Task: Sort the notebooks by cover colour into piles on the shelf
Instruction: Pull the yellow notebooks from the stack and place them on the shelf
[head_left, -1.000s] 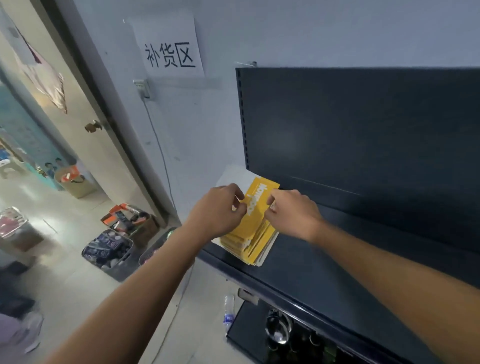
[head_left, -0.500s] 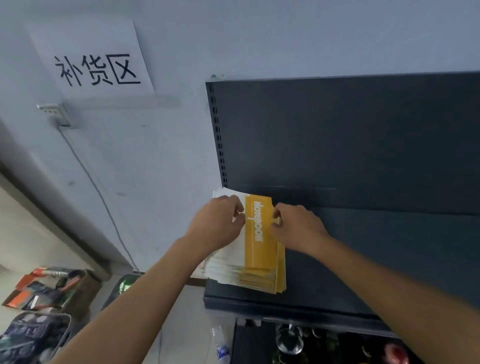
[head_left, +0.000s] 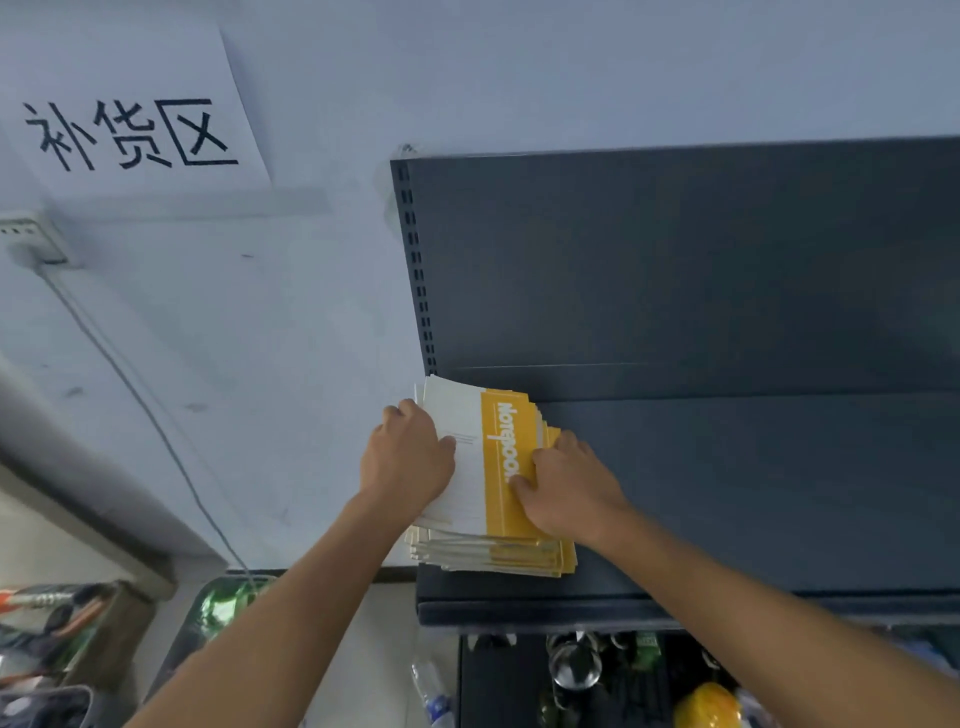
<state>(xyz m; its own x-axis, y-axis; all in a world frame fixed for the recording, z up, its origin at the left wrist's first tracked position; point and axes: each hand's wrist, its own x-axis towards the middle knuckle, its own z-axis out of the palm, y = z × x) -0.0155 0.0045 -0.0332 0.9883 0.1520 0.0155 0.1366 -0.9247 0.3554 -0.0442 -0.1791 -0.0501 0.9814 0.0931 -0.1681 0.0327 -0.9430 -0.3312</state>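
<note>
The left grip (head_left: 408, 462) clamps the left edge of the pile (head_left: 493, 556): fingers curled down round the edge, thumb lying on the white part of the top notebook (head_left: 470, 493). The right grip (head_left: 569, 486) sits on the other side, thumb pressed on the yellow band (head_left: 506, 447), fingers bent at the right edge. Whether they hook under the cover I cannot tell.

The pile lies at the far left end of the shelf (head_left: 727, 493), close to the back panel, with its left edge at or just past the shelf's end. Its long axis runs away from the person, and the band runs along it. Both grips flank it, left and right. The bare shelf stretches to the right – so the right grip looks nearer to any spot where a second colour pile would go, and a sideways slide across the short axis seems the likely move.

Half a second ago both grips pinched near the far end of the band, close together. Now they stand further apart and lower on the cover – the white part shows between them, and the right thumb has come down the band.
</note>
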